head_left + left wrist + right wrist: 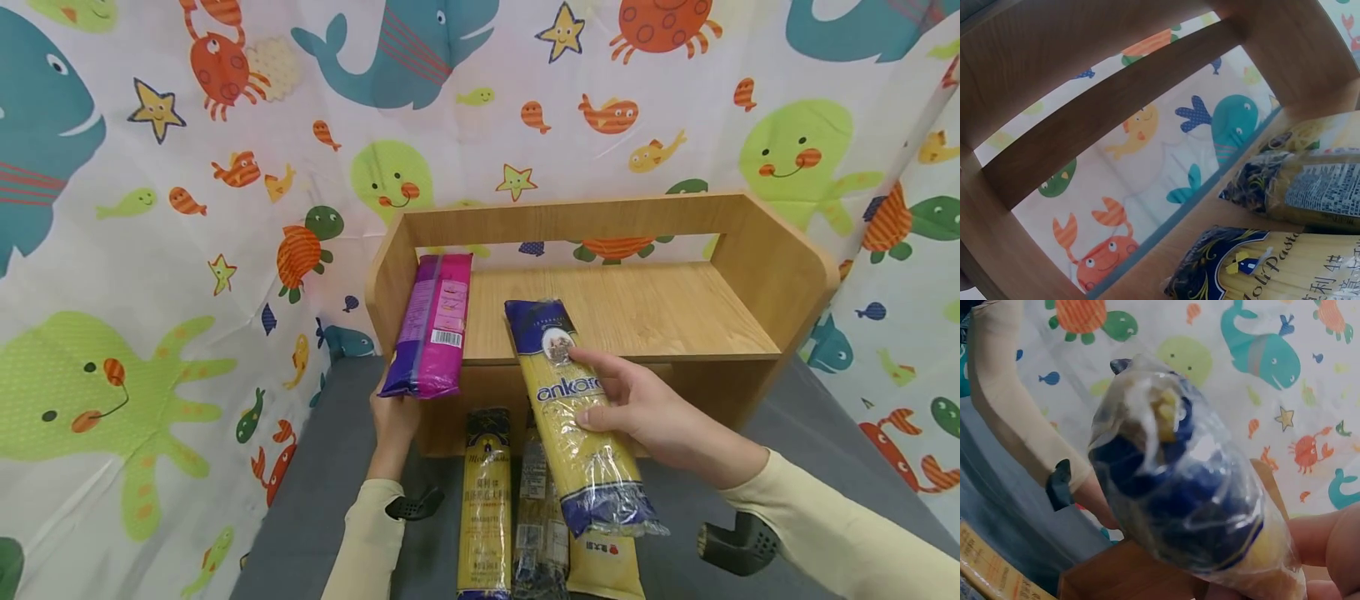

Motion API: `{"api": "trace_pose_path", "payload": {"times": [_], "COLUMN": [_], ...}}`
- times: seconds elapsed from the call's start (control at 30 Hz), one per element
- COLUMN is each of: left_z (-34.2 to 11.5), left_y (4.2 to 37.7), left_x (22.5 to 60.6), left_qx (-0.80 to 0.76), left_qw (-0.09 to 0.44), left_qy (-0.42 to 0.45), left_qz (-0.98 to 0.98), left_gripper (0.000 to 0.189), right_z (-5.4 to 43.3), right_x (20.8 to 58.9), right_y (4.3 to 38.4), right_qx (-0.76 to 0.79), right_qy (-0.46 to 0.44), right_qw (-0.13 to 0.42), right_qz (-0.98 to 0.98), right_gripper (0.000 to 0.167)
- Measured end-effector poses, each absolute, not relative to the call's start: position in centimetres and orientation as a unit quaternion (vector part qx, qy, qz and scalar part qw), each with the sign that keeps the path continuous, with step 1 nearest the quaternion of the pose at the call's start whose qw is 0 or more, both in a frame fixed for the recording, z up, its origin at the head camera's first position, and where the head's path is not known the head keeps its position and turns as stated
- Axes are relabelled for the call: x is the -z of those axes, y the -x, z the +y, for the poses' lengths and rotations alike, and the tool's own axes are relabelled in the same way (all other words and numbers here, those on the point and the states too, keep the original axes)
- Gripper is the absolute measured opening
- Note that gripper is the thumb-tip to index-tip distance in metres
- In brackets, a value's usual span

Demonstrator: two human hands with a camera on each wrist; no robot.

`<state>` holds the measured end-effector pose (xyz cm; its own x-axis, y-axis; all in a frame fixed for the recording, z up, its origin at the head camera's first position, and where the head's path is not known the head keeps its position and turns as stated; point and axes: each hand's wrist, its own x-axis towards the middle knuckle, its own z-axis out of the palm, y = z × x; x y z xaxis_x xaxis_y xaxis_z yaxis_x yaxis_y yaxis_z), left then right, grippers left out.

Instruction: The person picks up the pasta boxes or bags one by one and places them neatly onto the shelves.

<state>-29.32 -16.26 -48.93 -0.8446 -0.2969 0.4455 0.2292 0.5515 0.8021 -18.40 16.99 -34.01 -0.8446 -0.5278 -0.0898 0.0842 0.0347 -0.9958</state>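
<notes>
R hand (652,408) is grasping the ankara spaghetti pkt (566,446) by its right edge; pkt is slanting far-left to near-right, mostly left of the hand, w/ the wooden shelf (600,308) standing beyond. L hand (397,421) is showing just below the magenta-purple pkt's (435,333) near end, shelf's left side; fingers hidden, can't tell if gripping.
</notes>
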Motion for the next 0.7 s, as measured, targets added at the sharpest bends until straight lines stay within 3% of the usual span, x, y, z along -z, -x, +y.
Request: {"api": "trace_pose_path", "payload": {"times": [0.27,0.7], "left_z": [-16.8,-16.3], "left_y": [29.4,29.3], "left_x": [49.0,49.1], "left_qx": [0.463,0.49], "left_qw": [0.304,0.291], "left_qy": [-0.002,0.003], "left_qz": [-0.833,-0.822], "left_gripper": [0.038,0.04], "right_z": [14.3,11.1], "right_x": [32.7,31.6], "right_y": [21.0,26.7], "right_qx": [0.664,0.636], "right_qy": [0.11,0.067], "right_qw": [0.252,0.21], "right_qz": [0.695,0.74], "right_gripper": [0.084,0.081]}}
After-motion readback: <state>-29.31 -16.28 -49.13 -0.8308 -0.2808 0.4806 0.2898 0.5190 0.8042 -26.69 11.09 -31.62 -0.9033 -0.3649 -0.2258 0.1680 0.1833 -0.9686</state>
